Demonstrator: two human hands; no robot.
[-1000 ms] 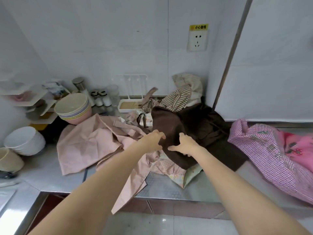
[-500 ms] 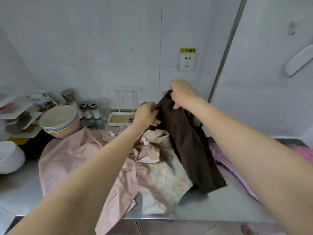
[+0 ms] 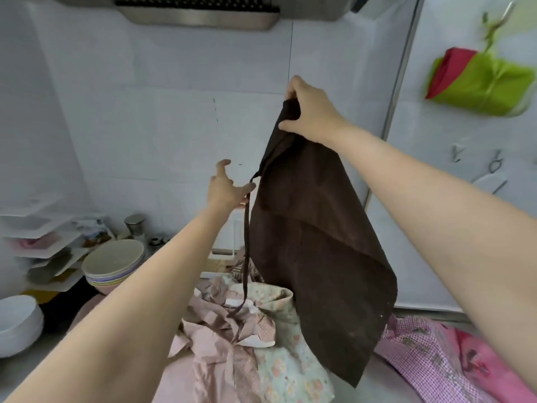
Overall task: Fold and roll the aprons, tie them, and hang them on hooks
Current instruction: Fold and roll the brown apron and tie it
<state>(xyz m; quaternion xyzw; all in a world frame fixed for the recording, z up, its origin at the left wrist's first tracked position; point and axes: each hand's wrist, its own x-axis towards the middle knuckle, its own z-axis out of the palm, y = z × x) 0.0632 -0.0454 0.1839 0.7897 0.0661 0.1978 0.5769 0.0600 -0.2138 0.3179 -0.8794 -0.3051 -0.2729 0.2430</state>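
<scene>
My right hand (image 3: 309,113) grips the top edge of a dark brown apron (image 3: 313,242) and holds it up in the air in front of the wall. The cloth hangs down in a long point over the counter. A thin brown strap (image 3: 246,242) dangles from its left side. My left hand (image 3: 228,189) is beside that strap with fingers spread, thumb tip at the strap, holding nothing. Below lie a pale pink apron (image 3: 209,344), a floral apron (image 3: 287,370) and a pink checked apron (image 3: 430,353). A rolled green and red apron (image 3: 479,80) hangs on the right wall.
Bare metal hooks (image 3: 456,154) sit on the right wall below the green bundle. A stack of bowls (image 3: 113,263), a white bowl (image 3: 17,324) and a white shelf rack (image 3: 43,242) stand at the left. A range hood (image 3: 197,10) is overhead.
My right hand has lifted the brown apron off the pile and high up. My left hand has let go of its edge and opened. The view has tilted upward.
</scene>
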